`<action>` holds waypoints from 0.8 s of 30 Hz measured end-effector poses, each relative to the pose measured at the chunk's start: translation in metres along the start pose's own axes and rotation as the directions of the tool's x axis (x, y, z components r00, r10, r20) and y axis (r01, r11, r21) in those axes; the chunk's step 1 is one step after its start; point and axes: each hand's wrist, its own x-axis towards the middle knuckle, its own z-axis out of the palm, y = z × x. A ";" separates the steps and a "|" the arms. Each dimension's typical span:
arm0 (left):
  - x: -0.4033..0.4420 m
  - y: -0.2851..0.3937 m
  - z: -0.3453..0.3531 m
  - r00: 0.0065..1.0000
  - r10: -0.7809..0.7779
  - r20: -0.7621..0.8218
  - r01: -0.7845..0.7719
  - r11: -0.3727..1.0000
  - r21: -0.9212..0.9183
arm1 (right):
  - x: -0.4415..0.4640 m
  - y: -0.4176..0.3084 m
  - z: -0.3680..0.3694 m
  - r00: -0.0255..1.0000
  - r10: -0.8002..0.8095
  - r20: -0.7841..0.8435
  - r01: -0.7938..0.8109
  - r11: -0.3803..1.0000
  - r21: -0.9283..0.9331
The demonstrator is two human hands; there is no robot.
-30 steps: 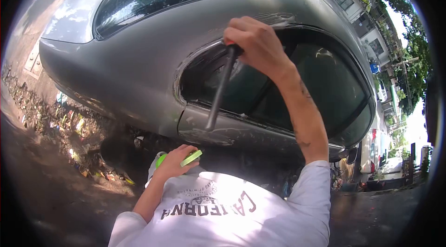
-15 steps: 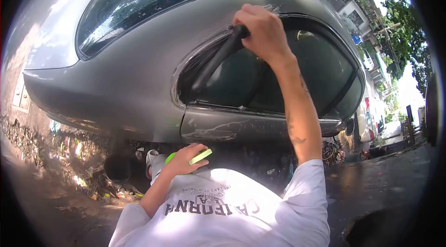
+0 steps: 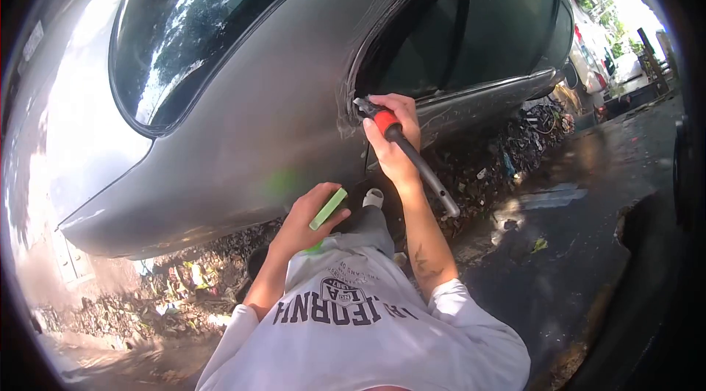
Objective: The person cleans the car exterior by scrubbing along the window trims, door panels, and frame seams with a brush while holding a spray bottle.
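Fingers and thumb of my right hand (image 3: 398, 142) wrap round a black-handled brush (image 3: 425, 170) with a red collar. Its tip, wet with whitish foam, touches the rear lower corner of the side window frame (image 3: 356, 93) on a grey car (image 3: 250, 155). The handle slants down to the right. Lower and to the left, my left hand (image 3: 298, 225) grips a light green block (image 3: 329, 208) near the car body, in front of my shirt. More green shows beneath that hand. Whitish streaks mark the paint round the window frame.
The rear window (image 3: 198, 30) is at the upper left. Leaves and litter (image 3: 184, 288) lie along the car's underside. Dark, wet-looking pavement (image 3: 544, 273) stretches to the right. Another vehicle (image 3: 588, 60) stands at the upper right. My shoe (image 3: 373, 198) shows below the car.
My right hand has come down from the top of the side window to its rear lower corner, and the brush handle now points down to the right. The view has shifted; my left hand keeps the green block.
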 end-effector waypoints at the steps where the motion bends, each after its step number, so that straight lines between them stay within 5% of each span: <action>1: -0.004 0.001 -0.008 0.999 0.021 0.043 -0.023 0.999 0.025 | -0.008 0.000 0.013 0.995 -0.011 -0.095 0.004 0.997 -0.075; 2: -0.009 0.001 -0.015 0.996 0.042 0.085 -0.046 0.998 0.048 | -0.015 -0.003 0.026 0.993 0.015 -0.116 -0.024 0.997 -0.073; 5: -0.021 -0.008 -0.029 0.985 -0.004 0.170 -0.008 0.997 0.073 | -0.023 -0.009 0.068 0.855 -0.381 -0.352 0.294 0.915 -0.275; 10: -0.042 -0.007 -0.036 0.975 -0.056 0.217 0.021 0.987 0.158 | -0.079 0.057 0.085 0.837 -0.193 -0.512 -0.009 0.931 -0.365; 15: -0.039 -0.011 -0.043 0.945 -0.053 0.322 -0.009 0.982 0.187 | -0.015 0.015 0.097 0.794 -0.296 -0.531 0.167 0.946 -0.277; 20: -0.036 -0.001 -0.053 0.931 -0.038 0.364 -0.038 0.979 0.199 | -0.076 0.068 0.071 0.866 -0.073 -0.496 -0.076 0.959 -0.273; 23: -0.031 -0.015 -0.052 0.923 -0.052 0.382 -0.013 0.986 0.167 | -0.036 0.019 0.086 0.885 -0.223 -0.409 0.162 0.971 -0.178; 24: -0.036 -0.014 -0.054 0.916 -0.070 0.395 0.003 0.986 0.168 | -0.029 0.009 0.092 0.886 -0.196 -0.419 0.134 0.976 -0.175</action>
